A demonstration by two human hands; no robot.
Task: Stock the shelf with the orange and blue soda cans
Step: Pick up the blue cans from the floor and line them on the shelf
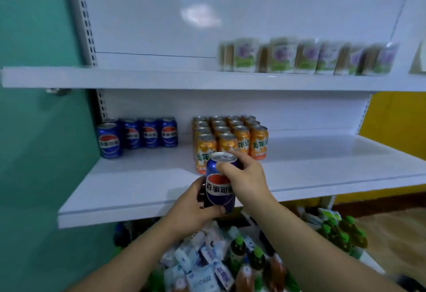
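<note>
Directly in front of me, both my hands hold one blue soda can (pixel 219 188) upright, just above the front edge of the middle shelf (pixel 143 183). My left hand (pixel 196 208) wraps around the lower part of the can, fingers (pixel 216 211) curled under its base. My right hand (pixel 244 176) grips the can near its top, fingers closed around the rim.

On the white shelf behind, a row of blue cans (pixel 138 134) stands at the back left, next to the green wall (pixel 41 130), with one can set forward of the others. To their right, with a gap between, a block of orange cans (pixel 230 137) stands in tidy rows; the nearest orange can is just behind the can I hold.

On the shelf above (pixel 115 79), blurred green and purple packages (pixel 299 56) line the right side. Below the middle shelf lie green-capped bottles (pixel 258 259) and pale blue packets (pixel 202 266) in a jumble.
</note>
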